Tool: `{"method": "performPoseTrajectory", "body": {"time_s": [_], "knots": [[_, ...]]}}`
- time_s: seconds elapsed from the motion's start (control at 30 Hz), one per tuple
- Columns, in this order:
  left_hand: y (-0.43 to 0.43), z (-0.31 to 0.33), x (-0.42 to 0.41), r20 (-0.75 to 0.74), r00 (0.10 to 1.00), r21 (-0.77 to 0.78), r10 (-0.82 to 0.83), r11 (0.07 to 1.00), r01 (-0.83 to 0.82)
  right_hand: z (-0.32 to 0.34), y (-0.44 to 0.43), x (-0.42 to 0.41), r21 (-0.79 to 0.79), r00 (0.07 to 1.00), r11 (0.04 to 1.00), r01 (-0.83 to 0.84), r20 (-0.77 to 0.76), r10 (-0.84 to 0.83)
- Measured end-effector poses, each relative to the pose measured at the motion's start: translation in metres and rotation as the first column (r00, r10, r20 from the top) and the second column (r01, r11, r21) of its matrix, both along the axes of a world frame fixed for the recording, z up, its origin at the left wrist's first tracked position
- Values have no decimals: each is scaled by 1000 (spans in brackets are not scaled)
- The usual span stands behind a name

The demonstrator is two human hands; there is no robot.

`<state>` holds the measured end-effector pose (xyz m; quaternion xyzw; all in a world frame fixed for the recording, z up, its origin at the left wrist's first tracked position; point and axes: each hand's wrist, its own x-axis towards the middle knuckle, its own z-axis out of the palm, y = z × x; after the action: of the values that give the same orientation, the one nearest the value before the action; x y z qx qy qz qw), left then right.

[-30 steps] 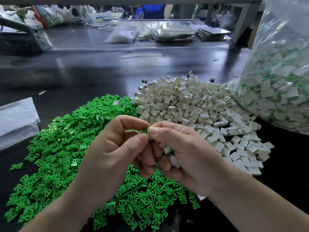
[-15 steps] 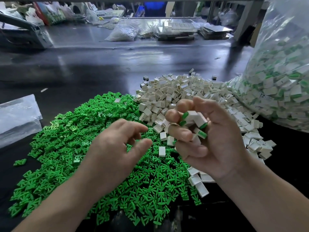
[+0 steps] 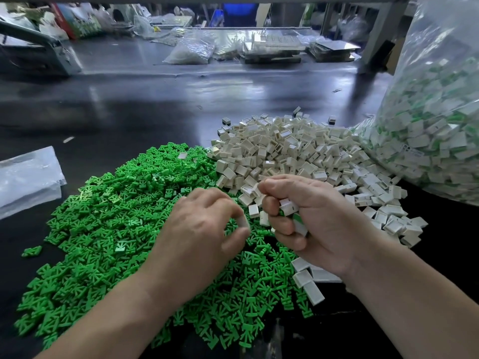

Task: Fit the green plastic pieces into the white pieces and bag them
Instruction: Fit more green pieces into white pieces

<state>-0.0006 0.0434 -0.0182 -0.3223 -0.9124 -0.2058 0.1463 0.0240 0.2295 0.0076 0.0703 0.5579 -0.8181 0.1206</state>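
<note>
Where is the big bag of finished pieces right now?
Head view, far right: the clear bag stands on the dark table, against the white pile.

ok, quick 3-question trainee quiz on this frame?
1. True or false: the green pile lies right of the white pile.
2. Which hand grips several pieces? A) left hand B) right hand
3. Fill in: the full clear bag stands ___ of the white pile.
Key: 1 false; 2 B; 3 right.
</note>
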Motion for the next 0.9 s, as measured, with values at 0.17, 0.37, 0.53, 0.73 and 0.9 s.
{"method": "performPoseTrajectory", "body": {"time_s": [0.17, 0.37, 0.53, 0.73, 0.9], "knots": [[-4, 15, 4, 66, 997, 402, 41, 913, -64, 0, -8, 6, 166, 990, 976, -143, 29, 141], [1, 16, 12, 6, 999, 435, -46, 900, 38, -2, -10, 7, -82, 956, 953, -293, 6, 294], [-17, 20, 2, 44, 993, 261, 110, 958, -118, -1, -5, 3, -190, 986, 967, -167, -30, 165], [-30, 13, -4, 72, 957, -333, 280, 911, -242, -4, -3, 1, -175, 997, 982, -68, -32, 63], [-23, 13, -6, 31, 973, -268, 230, 939, -213, -8, -4, 0, -116, 1000, 993, -17, 6, 18]]}}
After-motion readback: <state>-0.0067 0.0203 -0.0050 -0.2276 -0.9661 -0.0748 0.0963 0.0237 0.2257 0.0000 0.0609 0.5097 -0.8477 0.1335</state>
